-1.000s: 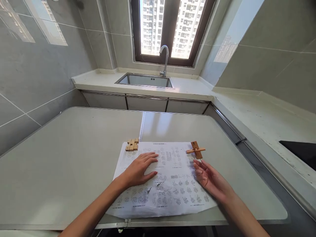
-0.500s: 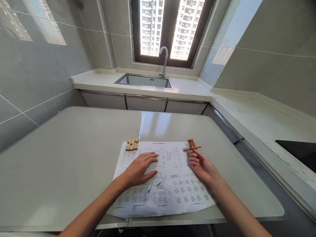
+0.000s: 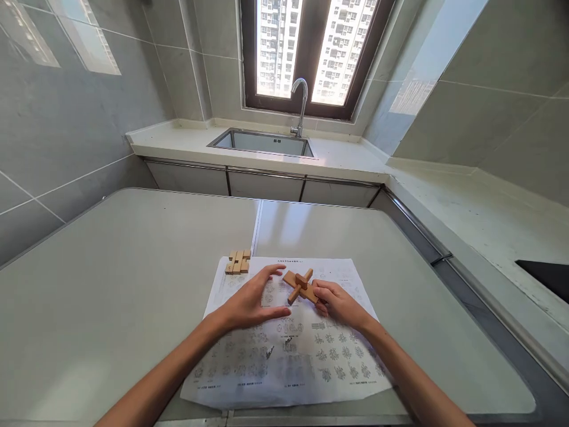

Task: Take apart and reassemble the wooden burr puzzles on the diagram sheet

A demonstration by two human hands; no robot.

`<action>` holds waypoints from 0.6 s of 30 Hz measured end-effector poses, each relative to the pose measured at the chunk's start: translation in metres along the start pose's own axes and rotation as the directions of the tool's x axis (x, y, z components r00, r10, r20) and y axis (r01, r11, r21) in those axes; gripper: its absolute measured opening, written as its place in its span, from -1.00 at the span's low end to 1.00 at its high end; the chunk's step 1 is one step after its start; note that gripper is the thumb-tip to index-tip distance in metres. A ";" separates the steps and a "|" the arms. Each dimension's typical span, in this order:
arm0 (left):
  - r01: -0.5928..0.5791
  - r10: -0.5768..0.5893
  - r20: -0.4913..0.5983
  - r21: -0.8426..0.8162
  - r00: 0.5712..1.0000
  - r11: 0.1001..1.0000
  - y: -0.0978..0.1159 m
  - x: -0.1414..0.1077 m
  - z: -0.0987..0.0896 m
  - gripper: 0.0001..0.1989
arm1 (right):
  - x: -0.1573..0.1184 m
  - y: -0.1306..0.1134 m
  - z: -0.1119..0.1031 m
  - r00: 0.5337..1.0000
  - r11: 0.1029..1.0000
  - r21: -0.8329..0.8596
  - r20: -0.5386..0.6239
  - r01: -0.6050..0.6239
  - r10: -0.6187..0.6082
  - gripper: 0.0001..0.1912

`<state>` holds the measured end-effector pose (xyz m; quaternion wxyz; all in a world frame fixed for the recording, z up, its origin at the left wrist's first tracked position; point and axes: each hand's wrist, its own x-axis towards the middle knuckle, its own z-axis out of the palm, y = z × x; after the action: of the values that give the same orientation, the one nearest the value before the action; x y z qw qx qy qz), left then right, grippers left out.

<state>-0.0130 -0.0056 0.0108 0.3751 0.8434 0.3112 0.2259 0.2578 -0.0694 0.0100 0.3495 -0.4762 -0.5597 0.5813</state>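
Wood cross (image 3: 301, 282) in right hand (image 3: 338, 302)

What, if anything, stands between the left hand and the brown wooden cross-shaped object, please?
Nothing visible stands between the left hand and the wooden object; the right hand holds its right end.

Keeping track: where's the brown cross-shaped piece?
In the head view, the brown piece is just right of centre, in the right hand over the printed sheet, near the left hand.
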 end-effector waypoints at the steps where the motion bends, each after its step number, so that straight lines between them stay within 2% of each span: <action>1: -0.004 0.004 0.022 -0.035 1.000 0.999 0.000 0.004 -0.001 -0.06 | 0.004 -0.004 0.000 0.999 1.000 -0.016 0.039 0.013 -0.013 -0.62; 6: -0.005 0.035 0.126 -0.226 0.991 0.974 0.008 0.020 -0.005 0.10 | 0.024 -0.012 -0.003 0.989 0.999 -0.025 0.145 0.029 -0.025 -0.58; 10: 0.026 -0.010 0.070 -0.238 0.998 0.971 0.007 0.023 -0.002 -0.07 | 0.033 -0.006 -0.001 0.986 0.999 -0.022 0.166 0.029 -0.025 -0.50; 14: 0.046 -0.051 -0.030 -0.149 0.998 0.988 -0.002 0.022 0.002 -0.10 | 0.035 0.004 0.005 0.997 0.994 -0.078 0.033 0.071 -0.068 -0.50; 18: 0.081 -0.084 -0.067 -0.057 0.994 0.995 -0.005 0.022 0.006 -0.11 | 0.033 0.009 0.009 0.989 0.991 -0.081 -0.092 0.109 -0.116 -0.57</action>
<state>0.0042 0.0090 0.0065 0.3959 0.8111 0.3523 0.2475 0.2407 -0.0419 -0.0053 0.3901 -0.4844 -0.5897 0.5152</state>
